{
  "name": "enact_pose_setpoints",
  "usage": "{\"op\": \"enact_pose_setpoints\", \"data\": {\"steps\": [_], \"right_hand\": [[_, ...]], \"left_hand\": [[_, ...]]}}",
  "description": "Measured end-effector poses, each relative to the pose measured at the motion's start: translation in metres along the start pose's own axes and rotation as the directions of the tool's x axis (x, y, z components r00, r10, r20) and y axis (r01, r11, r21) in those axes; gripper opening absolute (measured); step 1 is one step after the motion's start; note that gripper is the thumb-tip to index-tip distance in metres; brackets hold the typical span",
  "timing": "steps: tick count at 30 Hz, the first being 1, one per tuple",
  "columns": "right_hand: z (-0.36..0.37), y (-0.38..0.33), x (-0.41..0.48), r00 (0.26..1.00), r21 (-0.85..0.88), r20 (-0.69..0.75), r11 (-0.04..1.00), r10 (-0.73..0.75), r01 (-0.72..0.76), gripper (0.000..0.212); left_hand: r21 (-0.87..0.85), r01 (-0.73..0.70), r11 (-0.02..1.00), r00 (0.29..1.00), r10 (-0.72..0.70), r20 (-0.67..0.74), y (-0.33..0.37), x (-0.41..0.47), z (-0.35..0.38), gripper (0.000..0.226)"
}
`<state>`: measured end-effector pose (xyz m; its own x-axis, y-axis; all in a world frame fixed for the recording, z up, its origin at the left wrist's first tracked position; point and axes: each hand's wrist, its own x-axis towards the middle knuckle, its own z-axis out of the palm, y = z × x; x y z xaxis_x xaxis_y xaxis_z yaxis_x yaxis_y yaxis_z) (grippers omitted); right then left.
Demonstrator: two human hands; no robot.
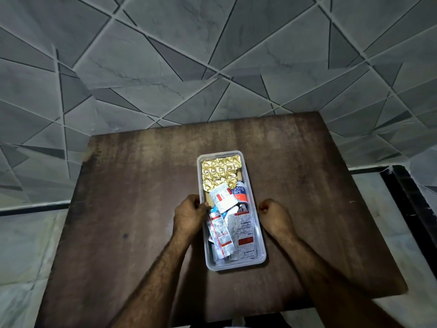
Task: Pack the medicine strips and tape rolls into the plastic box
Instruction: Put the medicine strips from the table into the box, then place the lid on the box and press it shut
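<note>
Head view looked down on a dark wooden table (132,209) set against a grey tiled wall (212,55). A clear plastic box (259,235) stood at the middle of the table, its long side running away from the person. Inside it, a gold foil strip (218,171) lay at the far end, a tape roll (240,192) with blue and red lettering sat just beyond the middle, and white medicine strips (243,233) with red markings filled the near half. The left hand (189,215) was curled against the box's left wall, fingertips touching the rim. The right hand (274,215) rested on the table just beside the right wall, fingers curled in and holding nothing.
</note>
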<state>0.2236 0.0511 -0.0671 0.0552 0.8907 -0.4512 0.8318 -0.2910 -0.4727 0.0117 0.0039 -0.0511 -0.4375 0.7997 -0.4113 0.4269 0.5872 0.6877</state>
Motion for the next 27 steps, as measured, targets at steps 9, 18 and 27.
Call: {"op": "enact_pose_setpoints", "data": {"steps": [9, 18, 27], "right_hand": [[0.01, 0.0, 0.0, 0.995, 0.205, 0.039, 0.974, 0.088, -0.094, 0.013], [0.008, -0.003, 0.001, 0.983, 0.291, 0.103, 0.94, 0.154, -0.178, 0.012], [0.009, 0.003, 0.008, 0.957, 0.515, 0.226, 0.812, 0.181, -0.275, 0.009]], "left_hand": [[-0.187, 0.146, 0.971, 0.98, -0.116, 0.162, -0.009, -0.005, 0.002, 0.032], [-0.28, 0.155, 0.947, 0.964, -0.082, 0.254, -0.015, -0.007, 0.002, 0.03], [-0.356, 0.215, 0.909, 0.959, -0.126, 0.255, -0.008, -0.011, -0.005, 0.016]]}}
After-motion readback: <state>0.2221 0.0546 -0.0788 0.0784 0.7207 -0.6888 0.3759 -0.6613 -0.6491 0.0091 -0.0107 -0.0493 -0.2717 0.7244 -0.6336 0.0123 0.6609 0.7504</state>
